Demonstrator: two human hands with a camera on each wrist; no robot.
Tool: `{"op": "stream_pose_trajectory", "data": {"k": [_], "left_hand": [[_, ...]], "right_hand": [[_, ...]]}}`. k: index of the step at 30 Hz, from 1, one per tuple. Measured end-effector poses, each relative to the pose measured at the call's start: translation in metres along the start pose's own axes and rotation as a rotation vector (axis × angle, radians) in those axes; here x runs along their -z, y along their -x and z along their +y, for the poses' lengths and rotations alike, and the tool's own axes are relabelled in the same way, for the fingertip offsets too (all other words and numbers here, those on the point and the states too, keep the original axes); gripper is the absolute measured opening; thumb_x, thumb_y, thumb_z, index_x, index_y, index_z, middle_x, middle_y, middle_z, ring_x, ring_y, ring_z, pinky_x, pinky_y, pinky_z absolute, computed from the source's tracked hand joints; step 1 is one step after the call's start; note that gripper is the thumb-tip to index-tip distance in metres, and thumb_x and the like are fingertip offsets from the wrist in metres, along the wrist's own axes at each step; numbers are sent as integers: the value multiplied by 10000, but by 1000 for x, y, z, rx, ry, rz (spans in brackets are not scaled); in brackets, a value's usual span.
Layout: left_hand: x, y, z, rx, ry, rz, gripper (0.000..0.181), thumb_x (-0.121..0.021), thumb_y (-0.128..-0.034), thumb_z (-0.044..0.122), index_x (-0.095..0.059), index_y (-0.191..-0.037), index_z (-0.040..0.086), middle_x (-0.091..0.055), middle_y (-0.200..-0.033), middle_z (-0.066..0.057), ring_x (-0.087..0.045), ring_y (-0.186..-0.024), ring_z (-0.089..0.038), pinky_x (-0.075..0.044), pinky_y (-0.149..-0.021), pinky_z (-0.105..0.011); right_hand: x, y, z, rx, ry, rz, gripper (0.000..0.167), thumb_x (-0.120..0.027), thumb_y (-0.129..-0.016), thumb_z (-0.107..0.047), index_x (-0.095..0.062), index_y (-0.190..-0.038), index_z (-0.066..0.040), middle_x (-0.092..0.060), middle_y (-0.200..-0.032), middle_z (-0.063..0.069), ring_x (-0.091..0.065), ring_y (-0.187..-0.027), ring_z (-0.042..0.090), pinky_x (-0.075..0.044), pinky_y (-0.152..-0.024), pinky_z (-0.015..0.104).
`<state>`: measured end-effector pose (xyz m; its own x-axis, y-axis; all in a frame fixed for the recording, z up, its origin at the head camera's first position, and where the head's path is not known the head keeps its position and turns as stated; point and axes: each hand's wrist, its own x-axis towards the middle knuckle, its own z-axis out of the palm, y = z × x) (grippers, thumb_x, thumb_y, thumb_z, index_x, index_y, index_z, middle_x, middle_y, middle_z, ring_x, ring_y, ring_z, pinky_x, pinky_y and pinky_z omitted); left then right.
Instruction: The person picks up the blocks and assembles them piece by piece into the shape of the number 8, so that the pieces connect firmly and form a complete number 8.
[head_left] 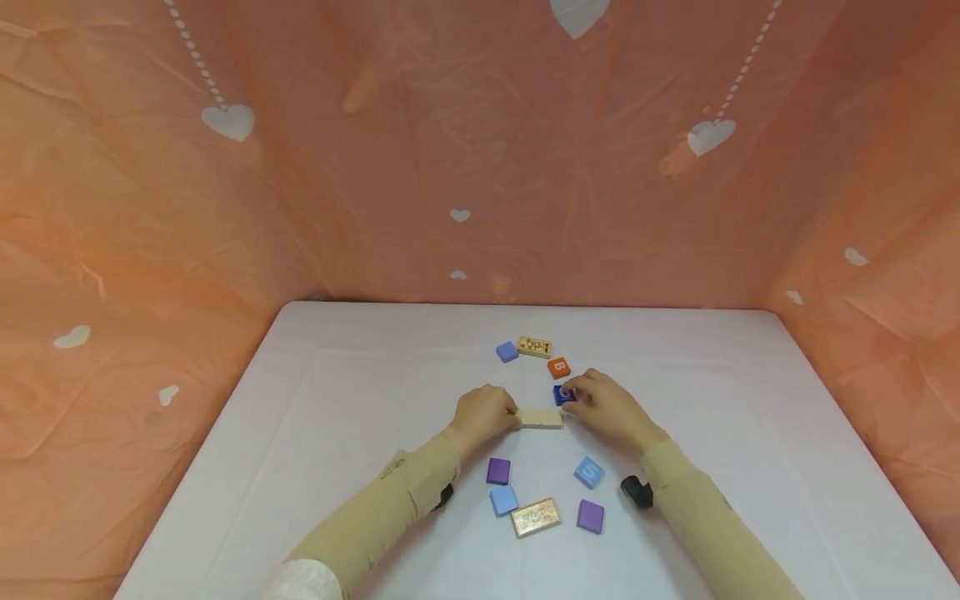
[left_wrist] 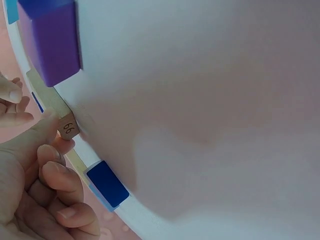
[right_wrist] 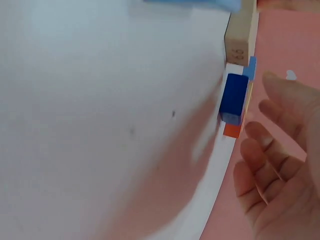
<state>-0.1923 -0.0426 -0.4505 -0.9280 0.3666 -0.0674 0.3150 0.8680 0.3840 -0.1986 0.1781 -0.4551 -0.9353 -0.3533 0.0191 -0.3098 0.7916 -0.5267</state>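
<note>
A plain pale wooden block (head_left: 541, 418) lies lengthwise between the hands, its end marked "66" in the left wrist view. My left hand (head_left: 483, 414) pinches the block's left end between thumb and finger; the other fingers (left_wrist: 62, 182) are curled below. Just beyond its right end sits a dark blue tile (head_left: 562, 395) with a light mark on top, partly covered by my right hand (head_left: 611, 410). In the right wrist view the right hand (right_wrist: 282, 155) is loosely bent beside the dark blue tile (right_wrist: 234, 99), with a gap between them.
Farther back are an orange tile (head_left: 558, 367) marked B, a patterned yellow block (head_left: 535, 347) and a blue tile (head_left: 507, 352). Nearer lie purple tiles (head_left: 498, 471) (head_left: 590, 516), light blue tiles (head_left: 588, 472) (head_left: 503, 501) and a gold block (head_left: 536, 517). Orange cloth (head_left: 525, 208) surrounds the white table (head_left: 360, 375).
</note>
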Motion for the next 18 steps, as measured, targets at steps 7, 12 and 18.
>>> {"op": "stream_pose_trajectory", "data": {"k": [7, 12, 18], "left_hand": [[-1, 0, 0, -7, -2, 5, 207, -725, -781, 268, -751, -938, 136, -733, -957, -27, -669, -856, -195, -505, -692, -317], [-1, 0, 1, -5, 1, 1, 197, -729, -779, 260, -753, -925, 131, -735, -943, -24, -661, -825, -177, -495, -671, -296], [-1, 0, 0, -1, -24, 4, 186, -731, -775, 271, -760, -908, 146, -737, -932, -9, -646, -774, -144, -477, -624, -271]], "right_hand": [[3, -3, 9, -38, 35, 26, 359, -644, -860, -247, -616, -1179, -85, -605, -1045, 79, -551, -957, 227, -479, -848, 420], [3, -3, 14, -39, 41, 25, 344, -619, -879, -239, -616, -1184, -81, -609, -1074, 95, -550, -995, 253, -469, -873, 442], [3, -5, 16, -17, 35, 19, 291, -623, -878, -210, -646, -1139, -83, -613, -984, 64, -547, -927, 221, -465, -839, 414]]}}
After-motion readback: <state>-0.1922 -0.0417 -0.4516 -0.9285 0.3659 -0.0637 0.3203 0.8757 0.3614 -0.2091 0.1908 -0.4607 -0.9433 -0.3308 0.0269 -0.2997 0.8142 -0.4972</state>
